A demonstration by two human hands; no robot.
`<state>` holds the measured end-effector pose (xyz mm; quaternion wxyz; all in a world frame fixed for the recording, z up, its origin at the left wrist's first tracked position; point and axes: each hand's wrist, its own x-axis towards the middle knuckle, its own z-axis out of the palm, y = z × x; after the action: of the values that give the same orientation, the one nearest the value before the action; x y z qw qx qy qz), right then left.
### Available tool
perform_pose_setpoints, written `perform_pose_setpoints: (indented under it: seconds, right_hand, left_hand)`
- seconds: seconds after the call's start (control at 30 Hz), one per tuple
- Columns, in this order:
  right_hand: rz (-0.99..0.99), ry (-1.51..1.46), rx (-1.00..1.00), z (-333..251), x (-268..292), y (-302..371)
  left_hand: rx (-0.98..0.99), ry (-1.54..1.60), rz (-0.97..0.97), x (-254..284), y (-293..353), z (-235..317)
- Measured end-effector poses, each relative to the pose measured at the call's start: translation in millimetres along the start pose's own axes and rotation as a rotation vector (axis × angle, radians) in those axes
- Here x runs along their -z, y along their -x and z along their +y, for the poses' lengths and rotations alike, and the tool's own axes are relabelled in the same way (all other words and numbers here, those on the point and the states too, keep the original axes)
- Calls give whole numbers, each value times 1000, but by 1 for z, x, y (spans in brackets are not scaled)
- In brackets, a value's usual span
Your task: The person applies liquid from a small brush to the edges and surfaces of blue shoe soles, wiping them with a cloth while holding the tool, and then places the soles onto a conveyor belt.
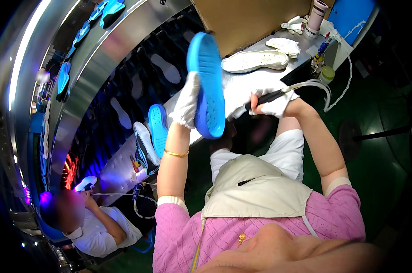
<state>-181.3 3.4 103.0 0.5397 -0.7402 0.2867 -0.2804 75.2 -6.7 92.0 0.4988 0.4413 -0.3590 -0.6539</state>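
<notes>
My left hand (187,101), in a white glove, grips a blue shoe sole (207,82) by its left edge. The sole stands nearly upright above the bench, its ridged and dimpled face showing. In my right hand (273,105), gloved with some fingertips bare, is a black pen-shaped tool (270,97) with a pale hose (318,83) running off to the right. Its tip points toward the sole but stays apart from it. Just beyond, a white sole (256,61) lies on the bench. Left of my left forearm are another blue sole (158,129) and a dark shoe (146,142) with a grey sole.
White gloves (284,46) and a pink cylinder (316,18) sit at the bench's far right, near a cardboard sheet (251,20). At left, a curved metal conveyor (90,63) carries blue pieces. A co-worker (103,230) sits lower left, holding a shoe. A metal stand (378,134) is at right.
</notes>
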Motion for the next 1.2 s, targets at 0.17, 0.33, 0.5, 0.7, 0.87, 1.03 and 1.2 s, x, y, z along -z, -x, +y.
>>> perform_pose_setpoints:
  seconds: [0.17,0.33,0.5,0.7,0.87,1.03,1.2]
  right_hand:
    - [306,-240,139,-9,-5,6]
    - [447,-61,75,9,-31,3]
    - [666,-96,168,24,-40,-14]
    - [382,49,181,16,-67,-5]
    - [555,-144,165,13,-74,-3]
    - [431,337,440,7,-86,0]
    - [432,241,338,2,-92,8]
  left_hand:
    - [-278,346,-125,44,4,-4]
    - [127,737,-328,43,11,-51]
    - [33,761,-418,2,44,-100]
    - [21,760,-156,-14,38,-123]
    - [104,812,-207,8,31,-130]
    - [-18,835,-226,4,27,-116]
    - [-119,781,-171,5,30,-99]
